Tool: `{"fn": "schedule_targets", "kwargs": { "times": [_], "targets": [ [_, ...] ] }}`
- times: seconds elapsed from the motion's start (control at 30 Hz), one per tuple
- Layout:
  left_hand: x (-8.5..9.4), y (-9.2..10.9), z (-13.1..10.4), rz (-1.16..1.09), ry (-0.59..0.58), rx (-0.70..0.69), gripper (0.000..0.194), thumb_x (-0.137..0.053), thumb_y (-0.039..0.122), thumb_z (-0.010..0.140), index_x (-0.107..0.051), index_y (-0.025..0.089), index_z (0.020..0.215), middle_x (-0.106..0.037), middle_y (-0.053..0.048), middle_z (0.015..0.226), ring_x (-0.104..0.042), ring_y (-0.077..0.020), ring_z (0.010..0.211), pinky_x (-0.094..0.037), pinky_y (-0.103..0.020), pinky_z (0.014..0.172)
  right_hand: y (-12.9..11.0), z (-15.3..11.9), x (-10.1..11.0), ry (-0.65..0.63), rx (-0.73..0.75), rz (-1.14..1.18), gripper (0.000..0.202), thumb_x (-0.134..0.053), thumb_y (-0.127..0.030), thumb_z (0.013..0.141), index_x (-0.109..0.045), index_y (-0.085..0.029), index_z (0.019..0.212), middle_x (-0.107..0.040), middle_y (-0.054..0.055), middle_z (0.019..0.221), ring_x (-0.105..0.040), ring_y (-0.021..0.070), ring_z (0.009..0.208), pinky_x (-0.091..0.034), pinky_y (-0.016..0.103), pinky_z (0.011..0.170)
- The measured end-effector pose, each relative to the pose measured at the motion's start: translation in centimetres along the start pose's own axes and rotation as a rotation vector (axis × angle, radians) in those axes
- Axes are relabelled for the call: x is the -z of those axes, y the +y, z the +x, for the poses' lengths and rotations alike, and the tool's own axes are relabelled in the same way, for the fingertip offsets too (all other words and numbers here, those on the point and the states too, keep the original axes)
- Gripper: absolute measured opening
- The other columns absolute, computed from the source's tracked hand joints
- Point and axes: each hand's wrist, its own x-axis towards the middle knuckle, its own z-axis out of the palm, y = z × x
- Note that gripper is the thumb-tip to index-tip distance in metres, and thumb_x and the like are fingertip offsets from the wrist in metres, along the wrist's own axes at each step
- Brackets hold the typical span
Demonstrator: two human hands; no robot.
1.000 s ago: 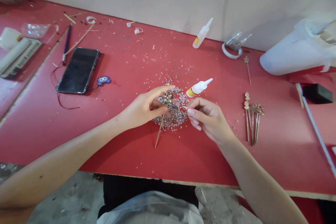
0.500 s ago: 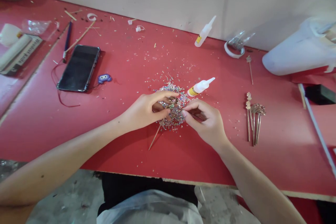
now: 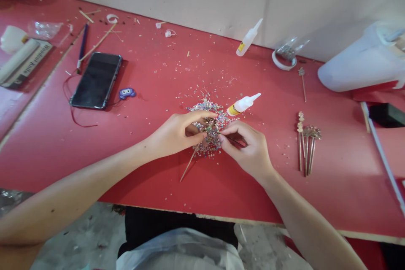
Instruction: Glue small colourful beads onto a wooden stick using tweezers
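Over a pile of tiny multicoloured glittery chips (image 3: 205, 104), my left hand (image 3: 169, 137) curls its thumb and fingers around a small gold-brown ornament (image 3: 210, 121), mostly hidden by the fingers. A thin wooden stick (image 3: 187, 166) slants toward the table edge from below that thumb; whether it joins the ornament I cannot tell. My right hand (image 3: 248, 145) is closed, pinching a thin dark rod-like tool (image 3: 236, 140) whose tip reaches toward the ornament. Just above the right hand lies a white glue bottle (image 3: 241, 105) with a yellow label.
To the right lie several hair sticks with beaded heads (image 3: 310, 152) and a single one (image 3: 303, 84). A second glue bottle (image 3: 248, 40), a tape roll (image 3: 284, 61) and a white container (image 3: 354, 61) are behind. At left are a phone (image 3: 96, 80), a brush (image 3: 82, 48) and a box (image 3: 27, 63).
Both hands stay over the chips with only slight finger shifts. The dark tool in my right hand shows more clearly. The whole view has shifted a little.
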Motion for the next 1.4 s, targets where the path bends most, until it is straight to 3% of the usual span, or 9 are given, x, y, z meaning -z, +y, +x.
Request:
{"fn": "schedule_targets", "kwargs": {
  "times": [0.27,0.6,0.97,1.4],
  "targets": [
    [-0.04,-0.18,-0.03,-0.016,-0.016,0.012,0.049,-0.058,0.013,0.085,-0.054,0.021,0.133,-0.070,-0.005,0.105,-0.072,-0.0111,0.073,-0.055,-0.020,0.070,0.15,0.04,-0.01,-0.009,0.006,-0.003,0.004,-0.063,-0.019,0.083,-0.061,-0.021,0.080,-0.062,0.000,0.076,-0.058,0.0109,0.063,-0.046,0.024,0.057],
    [0.00,-0.16,-0.06,0.017,-0.024,0.006,0.049,-0.057,0.013,0.085,-0.054,0.021,0.133,-0.071,-0.002,0.090,-0.071,-0.0113,0.067,-0.055,-0.022,0.070,-0.06,0.06,0.11,-0.041,-0.032,-0.010,0.007,-0.061,-0.020,0.086,-0.059,-0.020,0.080,-0.057,-0.003,0.065,-0.050,0.0087,0.053,-0.039,0.023,0.050],
    [0.05,-0.01,-0.04,0.021,-0.022,-0.041,0.047,-0.056,0.013,0.085,-0.054,0.019,0.132,-0.071,0.000,0.079,-0.068,-0.0120,0.064,-0.055,-0.022,0.065,-0.27,0.15,0.12,0.024,0.131,-0.084,0.007,-0.063,-0.014,0.084,-0.061,-0.021,0.084,-0.062,-0.001,0.076,-0.055,0.0089,0.060,-0.044,0.021,0.054],
    [0.03,0.17,-0.01,-0.010,-0.023,-0.041,0.045,-0.056,0.014,0.085,-0.054,0.019,0.130,-0.072,-0.001,0.085,-0.068,-0.0114,0.065,-0.056,-0.022,0.064,-0.31,0.23,0.21,0.052,0.234,-0.107,0.012,-0.063,-0.009,0.082,-0.061,-0.021,0.085,-0.063,0.000,0.078,-0.057,0.0102,0.064,-0.044,0.023,0.055]
  ]
}}
